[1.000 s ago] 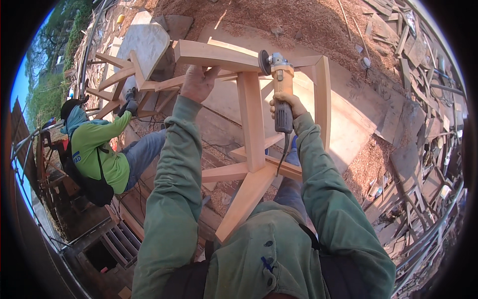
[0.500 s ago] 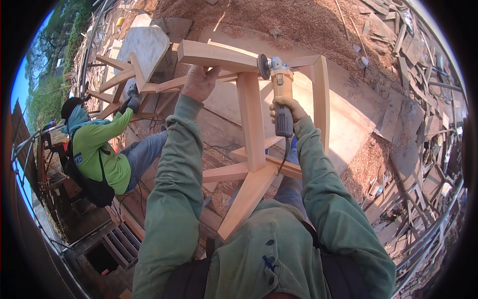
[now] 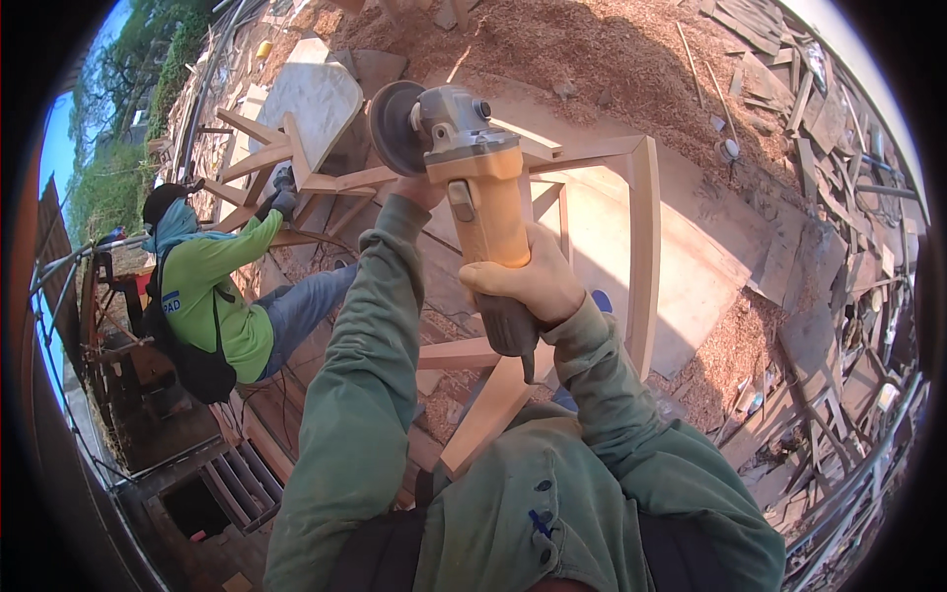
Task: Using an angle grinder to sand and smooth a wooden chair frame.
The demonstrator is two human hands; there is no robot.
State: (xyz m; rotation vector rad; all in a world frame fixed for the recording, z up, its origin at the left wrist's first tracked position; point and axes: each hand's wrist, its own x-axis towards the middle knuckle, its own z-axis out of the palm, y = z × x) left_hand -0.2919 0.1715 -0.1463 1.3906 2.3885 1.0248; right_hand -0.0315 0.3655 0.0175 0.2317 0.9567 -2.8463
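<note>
My right hand [image 3: 541,281] grips an orange and grey angle grinder [image 3: 478,197], raised large in front of me, its dark disc [image 3: 393,128] at the upper left. My left hand [image 3: 417,189] is behind the grinder at the wooden frame, its fingers hidden, so I cannot tell whether it grips. The pale wooden frame [image 3: 643,257] has a tall right post, a top rail and angled legs [image 3: 488,419] reaching toward my body; much of its middle is covered by the tool and my hands.
A co-worker [image 3: 212,306] in a bright green shirt works at my left by other wooden frames [image 3: 252,163] and a pale rounded board [image 3: 306,99]. Shavings [image 3: 631,59] and sheets [image 3: 700,266] lie beyond. Scrap wood [image 3: 809,128] lines the right; metal pipes [image 3: 49,286] the far left.
The grinder has risen toward me and left, away from the rail, and looks much larger. My right hand moved with it. My left hand is now mostly hidden behind it.
</note>
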